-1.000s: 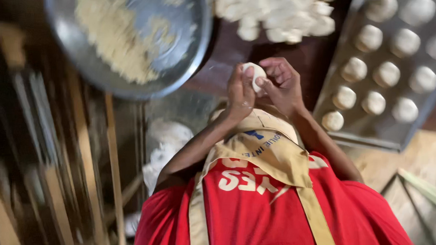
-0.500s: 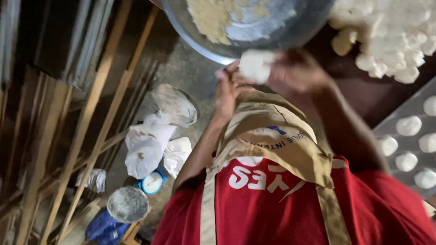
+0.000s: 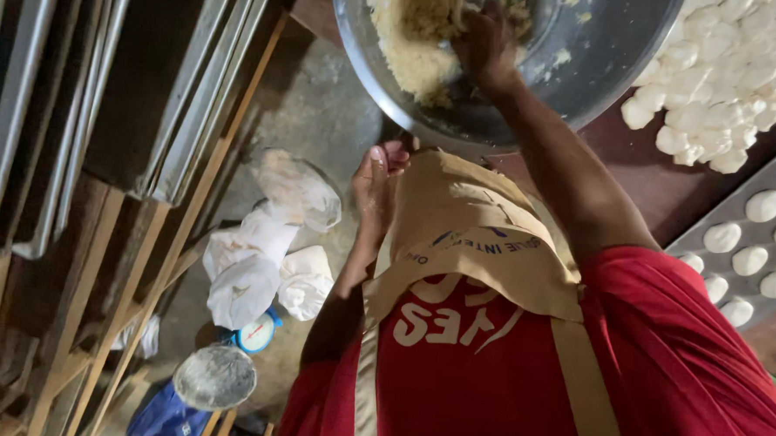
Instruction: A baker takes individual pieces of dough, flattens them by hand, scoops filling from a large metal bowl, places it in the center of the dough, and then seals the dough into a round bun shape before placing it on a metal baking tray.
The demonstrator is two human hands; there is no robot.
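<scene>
Your right hand (image 3: pixel 483 43) is clenched in crumbly filling (image 3: pixel 413 45) inside the metal bowl (image 3: pixel 604 70); left hand (image 3: pixel 376 187) loosely released, empty. Tray (image 3: pixel 711 210) partly filled; dough pieces (image 3: pixel 734 76) remain heaped.

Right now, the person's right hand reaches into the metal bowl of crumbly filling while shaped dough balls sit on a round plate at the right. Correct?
Not quite. The head view shows the dough balls on a rectangular metal tray, not a round plate. The right hand is indeed in the metal bowl of crumbly filling.
</scene>
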